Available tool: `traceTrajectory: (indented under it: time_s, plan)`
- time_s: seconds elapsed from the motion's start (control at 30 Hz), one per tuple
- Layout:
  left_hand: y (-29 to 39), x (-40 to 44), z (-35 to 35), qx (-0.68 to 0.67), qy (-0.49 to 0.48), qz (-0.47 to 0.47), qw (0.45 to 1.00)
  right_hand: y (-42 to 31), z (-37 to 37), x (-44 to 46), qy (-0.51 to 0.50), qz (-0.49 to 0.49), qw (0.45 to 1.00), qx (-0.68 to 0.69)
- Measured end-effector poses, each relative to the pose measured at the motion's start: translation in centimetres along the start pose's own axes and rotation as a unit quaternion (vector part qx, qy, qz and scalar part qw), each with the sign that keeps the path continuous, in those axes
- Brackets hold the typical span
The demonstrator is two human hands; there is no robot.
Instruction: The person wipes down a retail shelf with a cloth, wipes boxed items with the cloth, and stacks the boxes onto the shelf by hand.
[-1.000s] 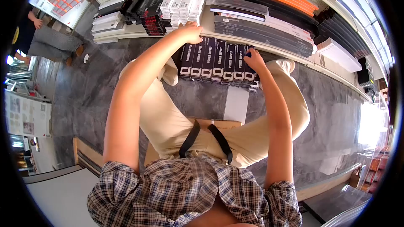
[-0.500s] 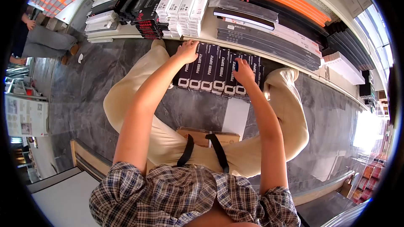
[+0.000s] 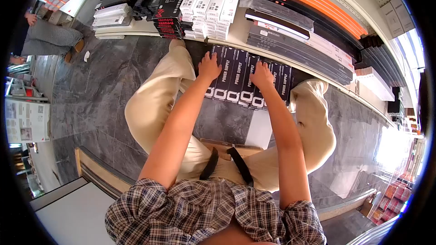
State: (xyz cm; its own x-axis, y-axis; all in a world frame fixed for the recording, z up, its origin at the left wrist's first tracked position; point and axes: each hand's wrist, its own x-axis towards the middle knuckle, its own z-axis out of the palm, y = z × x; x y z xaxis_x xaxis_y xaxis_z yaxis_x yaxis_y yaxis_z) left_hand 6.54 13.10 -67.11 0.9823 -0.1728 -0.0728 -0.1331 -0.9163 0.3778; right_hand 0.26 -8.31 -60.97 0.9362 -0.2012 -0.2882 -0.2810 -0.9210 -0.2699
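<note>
The left hand [image 3: 210, 68] has drawn back from the shelf [image 3: 238, 31], fingers spread at the boxes [image 3: 237, 76] just in front of it. Whether the right hand's [image 3: 262, 77] curled fingers pinch, I cannot tell. Boxes look stiff, likely heavy: clasp 2 ends.

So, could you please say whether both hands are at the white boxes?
No, the left hand and right hand are both at the dark boxes.

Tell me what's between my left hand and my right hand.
In the head view, dark boxes marked POWER SUPPLY sit side by side between your left hand and right hand.
</note>
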Motion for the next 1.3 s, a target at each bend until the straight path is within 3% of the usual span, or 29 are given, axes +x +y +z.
traceTrajectory:
  time_s: [0.3,0.47,0.53,0.67,0.77,0.83,0.9,0.97,1.0,1.1,1.3]
  plan:
    - [-1.5,-0.6,-0.8,0.046,-0.04,0.078,0.995,-3.4,0.5,0.2,-0.004,0.005,1.0,-0.019]
    - [-0.9,-1.2,-0.5,0.053,-0.01,0.07,0.996,-1.5,2.0,-2.1,0.142,-0.061,0.986,-0.056]
    - [-0.8,-1.5,0.0,0.074,0.005,0.069,0.995,-0.1,2.8,-2.9,0.242,-0.112,0.961,-0.07]
    - [0.4,-1.7,0.1,0.087,0.058,0.099,0.99,2.9,3.0,-3.6,0.324,-0.189,0.912,-0.165]
    - [1.5,-2.5,0.4,0.106,0.034,0.112,0.987,4.3,3.3,-3.9,0.315,-0.202,0.921,-0.106]
    - [0.2,-1.6,2.2,0.026,0.057,0.112,0.992,4.0,3.0,-4.4,0.285,-0.211,0.934,-0.049]
    - [-1.0,-1.0,2.7,0.021,0.074,0.125,0.989,3.7,3.0,-4.0,0.138,-0.169,0.975,-0.051]
    - [-1.4,-1.2,2.1,-0.057,0.04,0.1,0.993,3.0,3.3,-3.4,0.176,-0.174,0.968,-0.047]
    - [-0.4,-1.9,0.5,0.008,-0.008,0.076,0.997,2.8,4.0,-2.8,0.202,-0.197,0.959,-0.035]
    - [-0.2,-2.5,-0.3,0.088,0.002,0.071,0.994,1.9,4.1,-2.8,0.217,-0.236,0.947,-0.02]
    - [0.6,-3.2,-1.3,0.126,-0.02,0.013,0.992,0.4,4.7,-4.1,0.202,-0.279,0.939,-0.023]
